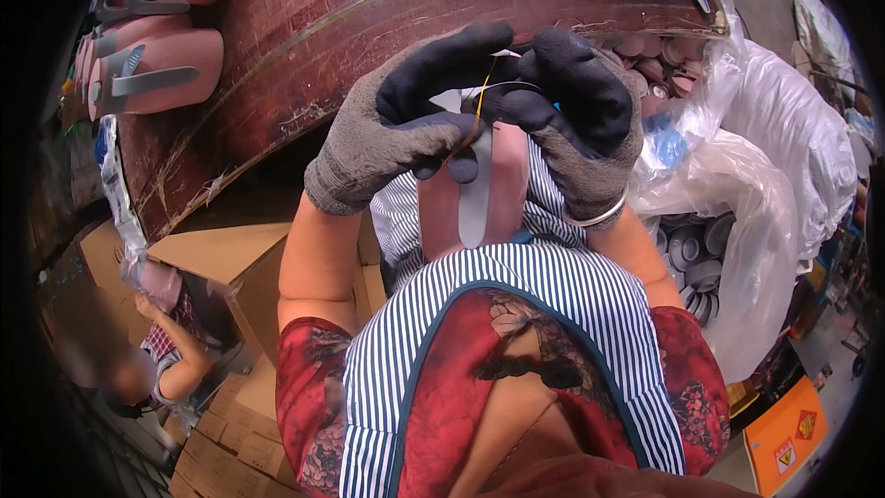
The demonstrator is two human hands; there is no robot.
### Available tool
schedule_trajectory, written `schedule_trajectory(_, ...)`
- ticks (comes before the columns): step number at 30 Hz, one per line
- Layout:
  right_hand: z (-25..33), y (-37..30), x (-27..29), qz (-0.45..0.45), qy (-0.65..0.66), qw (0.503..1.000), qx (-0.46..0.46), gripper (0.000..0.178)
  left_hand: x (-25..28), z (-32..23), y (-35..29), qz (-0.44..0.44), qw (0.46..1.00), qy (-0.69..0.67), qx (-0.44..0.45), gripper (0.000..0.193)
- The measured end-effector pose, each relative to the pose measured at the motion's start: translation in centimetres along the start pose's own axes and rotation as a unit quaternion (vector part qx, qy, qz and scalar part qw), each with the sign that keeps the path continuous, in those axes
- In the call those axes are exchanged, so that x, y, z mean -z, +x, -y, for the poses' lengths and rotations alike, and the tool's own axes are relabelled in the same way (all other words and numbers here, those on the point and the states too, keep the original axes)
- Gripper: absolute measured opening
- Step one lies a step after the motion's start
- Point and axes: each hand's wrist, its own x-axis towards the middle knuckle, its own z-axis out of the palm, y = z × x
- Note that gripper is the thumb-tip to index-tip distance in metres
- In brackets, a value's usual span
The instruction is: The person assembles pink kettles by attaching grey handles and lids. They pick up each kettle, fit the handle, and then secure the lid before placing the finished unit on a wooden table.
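Close to my striped apron is a pink plastic jug-like vessel [435, 212] with a long grey handle strip [475, 207] down its side. My left hand [373, 129], in a grey knit glove with a dark coated palm, closes its thumb and fingertips at the upper end of that strip. A thin yellow-orange strip [483, 92] stands up by those fingertips. Gloved the same way, my right hand [595, 115] curls its fingers beside the vessel's upper end, thumb toward the left fingertips. What its fingers pinch is hidden.
Similar pink vessels with grey handles [152, 74] stand on the dark red table [295, 55], far left. Plastic bags [751, 175] at right hold grey round parts [691, 254] and pink pieces [659, 60]. Cardboard boxes [226, 254] and another person [175, 364] are at lower left.
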Motion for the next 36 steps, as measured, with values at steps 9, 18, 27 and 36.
schedule_trajectory(9,2.4,-0.9,2.9,-0.022,-0.200,0.979,0.036,0.049,-0.6,-4.7,1.4,0.093,0.804,0.572,-0.134,0.048)
schedule_trajectory(18,0.0,-24.7,34.9,-0.346,-0.515,0.642,-0.451,0.051,-1.4,-10.2,5.0,0.375,0.636,0.669,-0.081,0.035)
schedule_trajectory(27,-6.7,-37.8,42.5,0.126,-0.657,0.515,-0.536,0.068,3.5,-8.4,6.2,0.301,0.715,0.630,0.032,0.043)
schedule_trajectory(36,6.0,-16.8,38.1,0.093,-0.774,0.478,-0.404,0.050,7.0,-5.9,3.2,0.174,0.904,0.305,0.246,0.033)
